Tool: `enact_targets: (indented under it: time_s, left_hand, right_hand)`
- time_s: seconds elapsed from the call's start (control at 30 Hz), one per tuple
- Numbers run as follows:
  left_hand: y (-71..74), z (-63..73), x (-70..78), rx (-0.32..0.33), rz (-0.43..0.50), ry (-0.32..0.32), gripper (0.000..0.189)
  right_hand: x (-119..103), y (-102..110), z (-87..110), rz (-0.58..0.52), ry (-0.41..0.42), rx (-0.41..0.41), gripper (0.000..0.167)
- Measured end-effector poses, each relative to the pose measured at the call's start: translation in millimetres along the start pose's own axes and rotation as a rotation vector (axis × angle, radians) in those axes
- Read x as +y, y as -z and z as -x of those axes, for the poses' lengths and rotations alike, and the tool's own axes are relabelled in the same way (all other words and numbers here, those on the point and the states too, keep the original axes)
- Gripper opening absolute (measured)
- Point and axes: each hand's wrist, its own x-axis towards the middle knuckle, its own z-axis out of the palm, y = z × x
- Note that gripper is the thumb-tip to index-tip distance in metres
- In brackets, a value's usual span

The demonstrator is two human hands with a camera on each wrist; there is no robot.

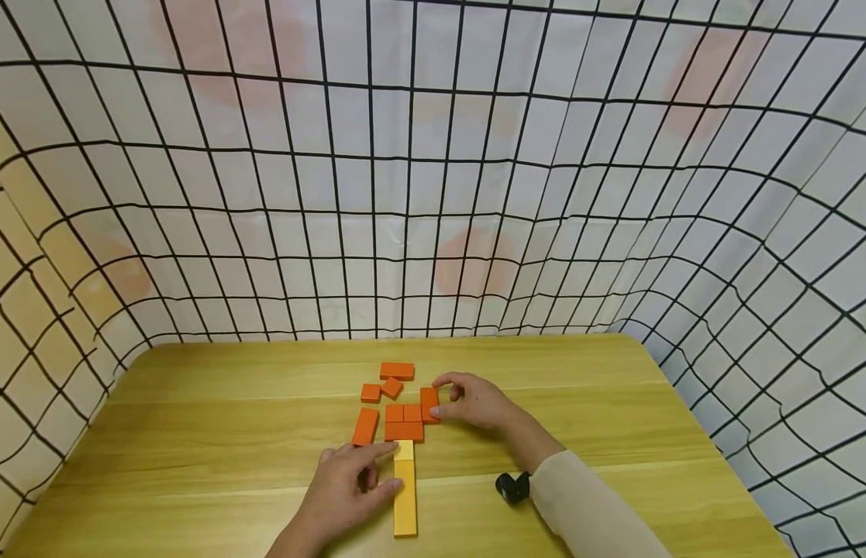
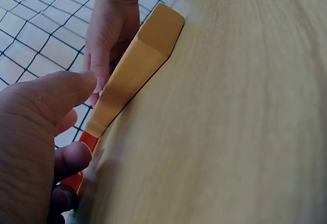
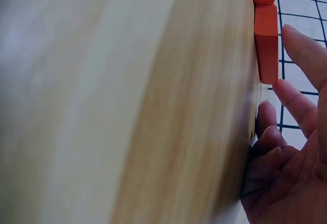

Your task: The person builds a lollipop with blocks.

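A long yellow block (image 1: 405, 500) lies on the table with a small pale yellow block (image 1: 403, 450) at its far end. My left hand (image 1: 349, 484) is beside them, its index fingertip at the small block and its thumb at the long block's left side. Beyond is a group of orange blocks (image 1: 404, 431) set together. My right hand (image 1: 477, 401) is at an upright-lying orange block (image 1: 429, 399) on the group's right. Its index fingertip meets this block in the right wrist view, while the thumb stands slightly off it; neither finger curls round it.
Farther left on the wooden table (image 1: 230, 434) lie a slanted orange bar (image 1: 366, 427), an orange square (image 1: 370, 393), a turned orange square (image 1: 391, 388) and an orange bar (image 1: 397, 371). A black device (image 1: 512, 488) sits at the right wrist. Black netting (image 1: 405, 209) surrounds the table.
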Motion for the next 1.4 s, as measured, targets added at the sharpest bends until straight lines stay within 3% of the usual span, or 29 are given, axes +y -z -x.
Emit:
enact_targets:
  time_s: [0.27,0.53,0.63,0.73,0.83,0.9,0.97,1.13,1.4]
  left_hand:
    - [-0.2,-2.6,-0.3,-0.022,0.072,0.115,0.038]
    - [3.7,-13.0,-2.2,-0.017,0.3,0.227,0.031]
    - [10.6,-19.0,-5.2,-0.01,0.255,0.225,0.031]
    - [20.2,-24.7,-10.6,-0.01,0.095,0.219,0.032]
    - [29.3,-30.2,-16.4,-0.067,-0.056,0.248,0.034]
    - [33.2,-34.9,-19.4,-0.123,-0.107,0.271,0.035]
    - [35.5,-39.6,-21.3,-0.152,-0.121,0.281,0.035]
    - [34.6,-50.1,-26.3,-0.145,-0.144,0.257,0.036]
    - [33.3,-60.9,-34.8,-0.183,-0.136,0.315,0.039]
  right_hand:
    - [3.0,-0.2,0.4,0.02,0.018,-0.005,0.047]
    - [3.0,2.1,1.5,0.019,0.016,-0.008,0.048]
    - [3.5,2.8,1.4,0.015,0.007,-0.004,0.048]
    - [4.3,2.1,1.0,0.006,0.002,-0.009,0.047]
    - [4.4,1.5,1.1,-0.004,0.006,-0.018,0.048]
    - [4.3,1.3,1.4,-0.013,0.006,-0.019,0.048]
    - [4.1,1.4,1.6,-0.016,0.008,-0.019,0.048]
    - [4.0,1.3,1.4,-0.003,0.012,-0.017,0.048]
    - [2.5,1.4,2.9,-0.04,0.023,-0.034,0.048]
